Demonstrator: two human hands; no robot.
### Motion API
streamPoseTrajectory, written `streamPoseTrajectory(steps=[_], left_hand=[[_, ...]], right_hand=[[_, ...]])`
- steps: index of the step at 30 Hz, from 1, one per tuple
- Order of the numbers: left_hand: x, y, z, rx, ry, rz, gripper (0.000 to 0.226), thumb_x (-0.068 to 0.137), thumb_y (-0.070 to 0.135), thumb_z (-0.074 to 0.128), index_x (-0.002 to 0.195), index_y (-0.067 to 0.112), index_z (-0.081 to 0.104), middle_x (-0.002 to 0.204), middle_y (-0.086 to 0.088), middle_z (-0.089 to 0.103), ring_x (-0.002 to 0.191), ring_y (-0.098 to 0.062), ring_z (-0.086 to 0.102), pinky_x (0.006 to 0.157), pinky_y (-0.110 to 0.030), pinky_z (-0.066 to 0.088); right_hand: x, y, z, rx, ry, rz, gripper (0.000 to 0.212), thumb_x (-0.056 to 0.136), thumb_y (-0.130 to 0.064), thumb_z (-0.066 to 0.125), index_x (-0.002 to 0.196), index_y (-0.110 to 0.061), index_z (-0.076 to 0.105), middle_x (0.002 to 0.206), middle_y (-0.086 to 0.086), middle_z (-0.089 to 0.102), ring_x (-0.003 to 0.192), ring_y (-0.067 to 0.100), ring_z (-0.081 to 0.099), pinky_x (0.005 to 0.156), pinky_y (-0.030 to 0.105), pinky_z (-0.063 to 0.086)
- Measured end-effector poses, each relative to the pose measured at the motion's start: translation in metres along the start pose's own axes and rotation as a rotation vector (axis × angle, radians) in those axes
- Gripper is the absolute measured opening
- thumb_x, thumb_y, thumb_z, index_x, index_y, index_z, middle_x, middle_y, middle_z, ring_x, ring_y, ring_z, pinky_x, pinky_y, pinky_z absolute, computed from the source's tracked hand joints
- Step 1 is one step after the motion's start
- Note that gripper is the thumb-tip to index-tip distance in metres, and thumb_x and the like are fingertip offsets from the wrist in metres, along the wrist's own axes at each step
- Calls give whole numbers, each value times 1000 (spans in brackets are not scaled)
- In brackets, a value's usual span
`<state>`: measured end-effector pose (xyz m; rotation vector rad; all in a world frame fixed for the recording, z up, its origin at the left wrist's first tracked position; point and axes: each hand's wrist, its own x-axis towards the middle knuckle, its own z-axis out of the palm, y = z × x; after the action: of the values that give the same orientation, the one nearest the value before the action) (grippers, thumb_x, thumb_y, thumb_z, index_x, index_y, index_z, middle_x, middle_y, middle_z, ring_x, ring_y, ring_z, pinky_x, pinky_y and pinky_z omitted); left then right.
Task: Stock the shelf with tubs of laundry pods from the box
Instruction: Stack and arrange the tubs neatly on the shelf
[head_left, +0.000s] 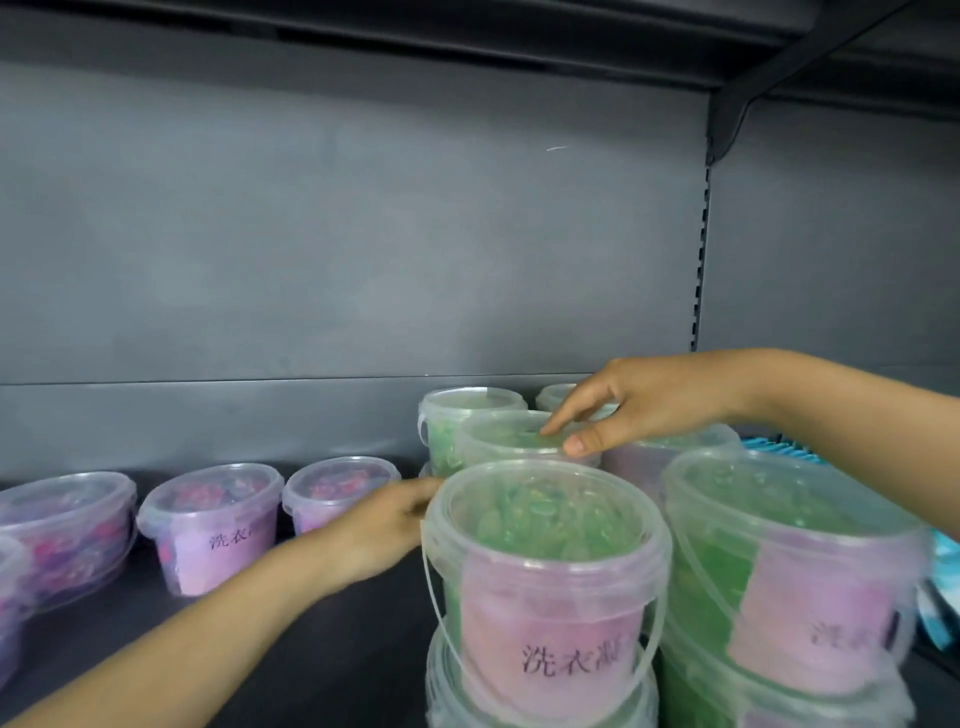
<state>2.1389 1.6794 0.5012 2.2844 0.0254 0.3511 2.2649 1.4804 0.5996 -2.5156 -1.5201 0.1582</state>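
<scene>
Clear tubs of green laundry pods with pink labels stand stacked at the right of the dark shelf (332, 644). The nearest stacked tub (545, 566) is in front, with another stack (789, 561) to its right. Behind it sits a middle green tub (493, 441), with two more tubs (467, 402) at the back. My right hand (639, 405) rests on the middle tub's lid, fingers straight and thumb at the rim. My left hand (384, 525) reaches to that tub's left side with its fingers extended; it is blurred and partly behind the front tub.
Several low tubs of pink and purple pods (218, 525) line the left of the shelf. Blue packages (779, 447) lie at the far right. The grey back panel (363, 234) and an upper shelf with a bracket (737, 114) close in the space above.
</scene>
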Motion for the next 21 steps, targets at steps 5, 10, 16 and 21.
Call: streamPoseTrajectory(steps=[5,10,16,21], left_hand=[[21,8,-32,114,221,14,33,83,-9,54,78,22,63,78,0,70,56,1,61,73,-24,51],[28,63,-49,400,156,206,9,70,42,59,79,40,59,89,13,71,83,2,63,82,-16,47],[57,122,-10,723,-172,310,34,89,41,54,122,31,56,115,18,55,110,2,51,95,-13,37],[93,137,15,886,-383,218,57,87,49,54,139,30,38,144,7,40,129,-11,41,108,-26,34]], right_hand=[[-24,21,-15,141,99,28,38,78,-41,66,115,-36,60,110,-27,61,105,-10,57,87,2,41],[-50,58,-13,230,145,111,41,75,-37,68,114,-31,58,119,-13,62,105,-7,58,87,3,43],[-60,70,-13,203,175,237,66,72,-63,56,128,-29,52,124,-19,53,116,0,49,95,12,36],[-48,90,-4,181,145,333,48,76,-57,64,95,-13,60,91,-6,61,80,8,59,69,19,45]])
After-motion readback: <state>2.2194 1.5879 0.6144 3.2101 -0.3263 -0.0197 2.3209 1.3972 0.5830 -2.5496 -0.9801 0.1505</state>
